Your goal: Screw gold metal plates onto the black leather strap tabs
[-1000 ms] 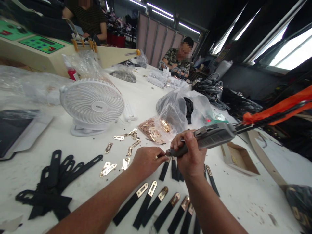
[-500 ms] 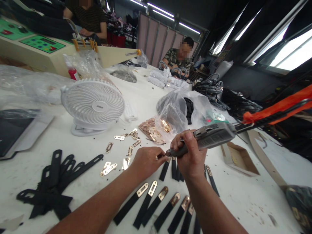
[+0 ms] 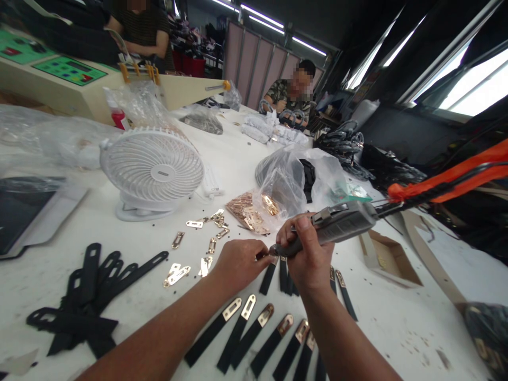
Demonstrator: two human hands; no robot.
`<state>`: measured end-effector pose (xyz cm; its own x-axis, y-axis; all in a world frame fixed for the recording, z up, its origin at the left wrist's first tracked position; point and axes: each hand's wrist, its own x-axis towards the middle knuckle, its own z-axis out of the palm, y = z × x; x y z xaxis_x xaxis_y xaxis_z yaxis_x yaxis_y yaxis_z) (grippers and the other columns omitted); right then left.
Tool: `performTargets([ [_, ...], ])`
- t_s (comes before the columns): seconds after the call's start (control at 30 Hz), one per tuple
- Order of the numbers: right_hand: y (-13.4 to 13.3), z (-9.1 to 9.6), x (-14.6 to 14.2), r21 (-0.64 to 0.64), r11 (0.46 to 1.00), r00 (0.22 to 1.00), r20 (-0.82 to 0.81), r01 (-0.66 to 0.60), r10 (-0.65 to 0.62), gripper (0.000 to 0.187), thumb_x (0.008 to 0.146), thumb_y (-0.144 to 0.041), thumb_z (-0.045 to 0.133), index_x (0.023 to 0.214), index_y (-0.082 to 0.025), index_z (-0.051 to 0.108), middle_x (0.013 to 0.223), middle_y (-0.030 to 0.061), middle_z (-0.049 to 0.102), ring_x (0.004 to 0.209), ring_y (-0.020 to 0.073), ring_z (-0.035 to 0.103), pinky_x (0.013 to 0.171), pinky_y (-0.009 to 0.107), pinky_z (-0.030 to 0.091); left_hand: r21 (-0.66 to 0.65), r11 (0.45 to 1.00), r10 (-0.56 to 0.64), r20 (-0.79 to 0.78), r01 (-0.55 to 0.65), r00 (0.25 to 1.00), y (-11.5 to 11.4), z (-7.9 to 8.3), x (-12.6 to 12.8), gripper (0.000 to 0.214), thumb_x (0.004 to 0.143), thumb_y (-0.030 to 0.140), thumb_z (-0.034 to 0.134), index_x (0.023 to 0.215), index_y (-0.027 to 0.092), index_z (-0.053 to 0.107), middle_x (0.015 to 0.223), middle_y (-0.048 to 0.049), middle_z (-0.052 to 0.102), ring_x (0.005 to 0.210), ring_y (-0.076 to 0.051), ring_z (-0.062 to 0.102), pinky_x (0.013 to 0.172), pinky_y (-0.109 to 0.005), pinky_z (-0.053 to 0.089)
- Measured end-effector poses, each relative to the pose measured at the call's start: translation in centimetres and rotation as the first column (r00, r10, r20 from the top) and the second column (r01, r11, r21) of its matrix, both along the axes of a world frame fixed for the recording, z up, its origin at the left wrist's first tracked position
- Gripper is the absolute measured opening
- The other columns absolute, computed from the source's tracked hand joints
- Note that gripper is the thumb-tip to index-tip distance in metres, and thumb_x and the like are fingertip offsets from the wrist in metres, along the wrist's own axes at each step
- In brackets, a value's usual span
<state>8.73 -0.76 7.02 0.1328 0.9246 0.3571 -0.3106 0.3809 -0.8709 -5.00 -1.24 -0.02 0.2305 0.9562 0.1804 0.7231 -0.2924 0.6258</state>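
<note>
My right hand (image 3: 307, 254) grips a grey electric screwdriver (image 3: 337, 225), its tip pointing left at a small spot by my left fingertips. My left hand (image 3: 240, 259) is closed in a pinch on the gold end of a black strap (image 3: 269, 275), holding it down on the white table (image 3: 238, 159). A row of several black straps with gold plates (image 3: 248, 323) lies in front of me. Loose gold plates (image 3: 190, 248) are scattered to the left of my hands.
A pile of bare black straps (image 3: 91, 296) lies at the left. A white desk fan (image 3: 153, 172) stands behind, next to plastic bags of gold parts (image 3: 257, 211). A small open cardboard box (image 3: 387, 256) sits at the right. Two other people sit at the far side.
The screwdriver's body has dipped and shifted slightly left in my right hand. My left hand has stayed pinched on the strap end. The person at top left has moved an arm.
</note>
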Motion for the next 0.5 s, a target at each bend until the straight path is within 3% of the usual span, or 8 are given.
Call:
performTargets([
  [0.27,-0.05,0.01,-0.16,-0.019,1.0,1.0,-0.021,-0.015,0.014,0.034,0.09,-0.043,0.082,0.079,-0.022,0.057,0.06,-0.006,0.054,0.052,0.0123,0.054,0.053,0.026,0.045,0.002,1.0,0.007,-0.041,-0.007,0.999,-0.08,0.06,0.1,0.036,0.094,0.057,0.074,0.086,0.023,0.08,0.082,-0.0011,0.082,0.077,-0.02,0.074,0.069,-0.028,0.042],
  [0.5,-0.15,0.37,-0.5,0.0,1.0,0.998,-0.053,-0.025,0.025,0.033,0.091,-0.043,0.08,0.077,-0.022,0.058,0.059,-0.006,0.051,0.051,0.0123,0.051,0.051,0.027,0.044,0.035,0.999,-0.002,-0.024,0.003,1.0,-0.15,-0.14,-0.05,0.026,0.093,0.048,0.077,0.086,0.024,0.08,0.08,0.0001,0.08,0.075,-0.019,0.073,0.067,-0.027,0.042],
])
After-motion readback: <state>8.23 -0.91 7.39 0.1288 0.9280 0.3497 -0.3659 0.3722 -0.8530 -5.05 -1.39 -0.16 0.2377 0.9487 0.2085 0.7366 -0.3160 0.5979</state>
